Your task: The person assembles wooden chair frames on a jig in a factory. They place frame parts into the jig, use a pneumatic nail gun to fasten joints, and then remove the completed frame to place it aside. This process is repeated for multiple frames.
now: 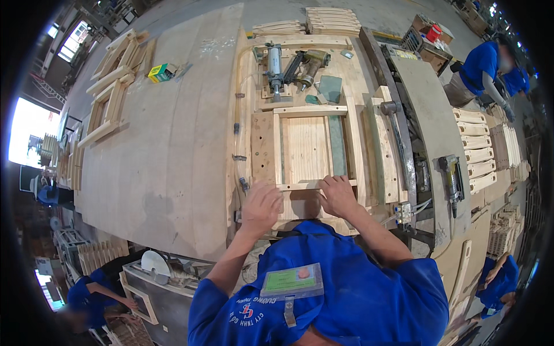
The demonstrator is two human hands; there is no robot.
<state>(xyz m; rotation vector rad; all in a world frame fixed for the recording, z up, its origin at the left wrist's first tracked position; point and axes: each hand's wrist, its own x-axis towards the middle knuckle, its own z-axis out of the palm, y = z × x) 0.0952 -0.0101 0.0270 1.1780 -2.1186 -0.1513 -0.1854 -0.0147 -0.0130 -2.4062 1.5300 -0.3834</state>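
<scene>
Since the wood frame (311, 111) lies flat on the bench (190, 132), it's prob. light, stiff, not slippery — best held by opp. side rails (354, 138). R hand (339, 198) fingers cover the near rail (300, 186), L hand (261, 209) at its L end — can't tell if either grips.

Wooden frame (311, 112): smooth, matt. Air tool (275, 60): metal. Shirt (369, 279): matt cloth. Badge (291, 281): glossy plastic.

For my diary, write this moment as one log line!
wooden frame: on workbench | right hand: touching its near rail | left hand: at rail's left end
</scene>
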